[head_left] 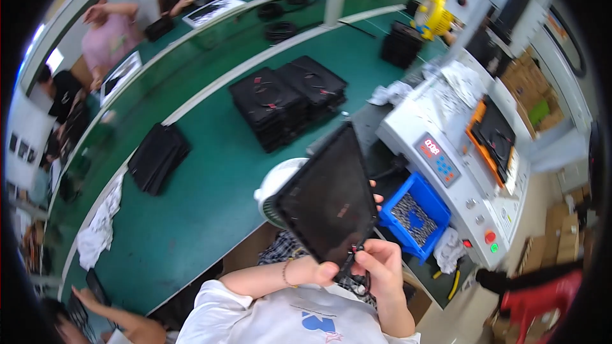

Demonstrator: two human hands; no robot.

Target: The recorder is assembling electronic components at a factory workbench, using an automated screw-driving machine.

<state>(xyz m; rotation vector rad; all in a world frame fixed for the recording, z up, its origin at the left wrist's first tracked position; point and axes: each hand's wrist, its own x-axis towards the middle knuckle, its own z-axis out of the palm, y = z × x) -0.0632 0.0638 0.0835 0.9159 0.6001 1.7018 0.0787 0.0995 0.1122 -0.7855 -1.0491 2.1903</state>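
Note:
I hold a thin black rectangular panel (331, 200) tilted up in front of my chest. My left hand (319, 272) is closed on its lower edge, thumb on the near face; most of its fingers are hidden behind the panel, and some fingertips show past the right edge. At the lower corner my right hand (381, 266) pinches a thin black cable (361, 285) with a small red part on it. The cable hangs in a loop below the fingers. Behind the panel, a white round basket (275, 181) is partly covered.
Stacks of similar black panels (271, 105) stand on the green table (210, 185), with another pile (158, 158) at left. At right are a blue bin (426, 213) of small metal parts and a white machine (414, 114) holding a panel in an orange fixture (488, 159). Other people work nearby.

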